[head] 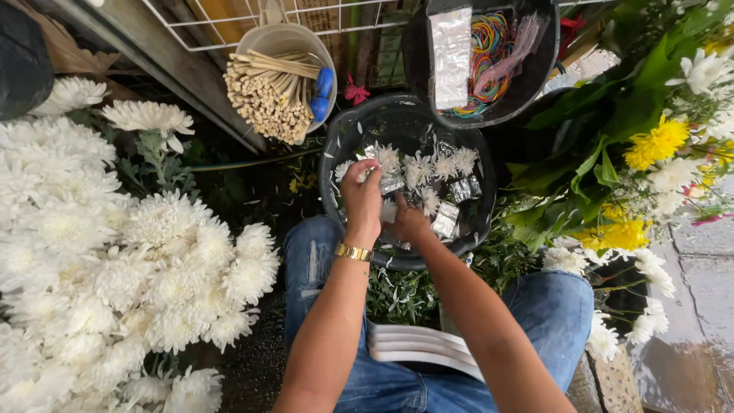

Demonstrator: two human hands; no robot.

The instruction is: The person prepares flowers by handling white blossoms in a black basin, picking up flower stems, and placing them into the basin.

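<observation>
Both my hands are inside a black basin (336, 145) in front of my knees. The basin holds several white chrysanthemum heads (419, 170) whose short stems are wrapped in silver foil (446, 219). My left hand (362, 200), with a gold bracelet at the wrist, is closed on a foil-wrapped white flower (370, 154) near the basin's left side. My right hand (407, 224) lies low in the basin beside it, fingers curled down among the foil pieces; what it grips is hidden.
A big heap of white chrysanthemums (99, 260) fills the left. A cream bucket of wooden sticks (269, 88) and a black tub with foil sheets and coloured rubber bands (482, 53) stand behind. Yellow and white flowers with green leaves (650, 145) crowd the right. White plastic stools (417, 344) sit between my legs.
</observation>
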